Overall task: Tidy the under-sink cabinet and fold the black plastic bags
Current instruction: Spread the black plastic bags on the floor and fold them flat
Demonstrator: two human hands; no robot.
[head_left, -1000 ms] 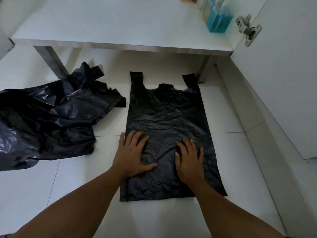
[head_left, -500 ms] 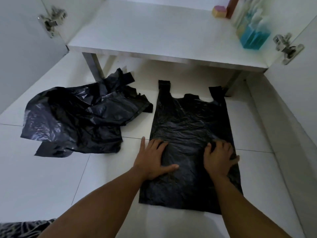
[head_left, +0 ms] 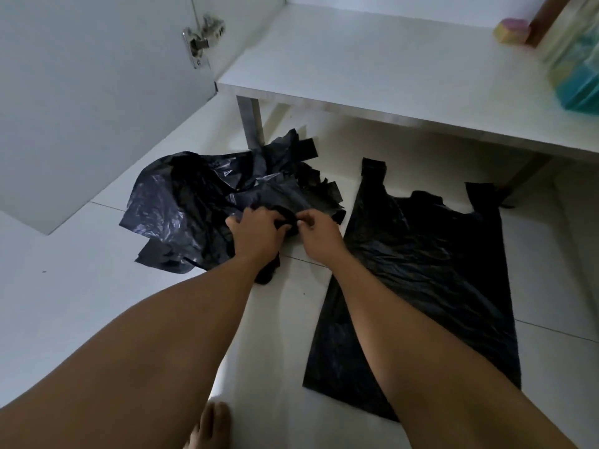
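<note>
White tiled floor (head_left: pixel 81 306) w/ thin grout lines; a few dark specks near left. Metal hinge (head_left: pixel 202 37) on the white door panel (head_left: pixel 97 102), far left. Metal support leg (head_left: pixel 251 124) under the shelf's left end, another leg (head_left: pixel 526 176) far right, partly hidden. Far right on top: yellow-pink sponge (head_left: pixel 510 30) beside a brown upright piece (head_left: pixel 547 17), then a blurry teal container (head_left: pixel 580 92) at the edge. Bare toes (head_left: pixel 212 426) at near edge.
</note>
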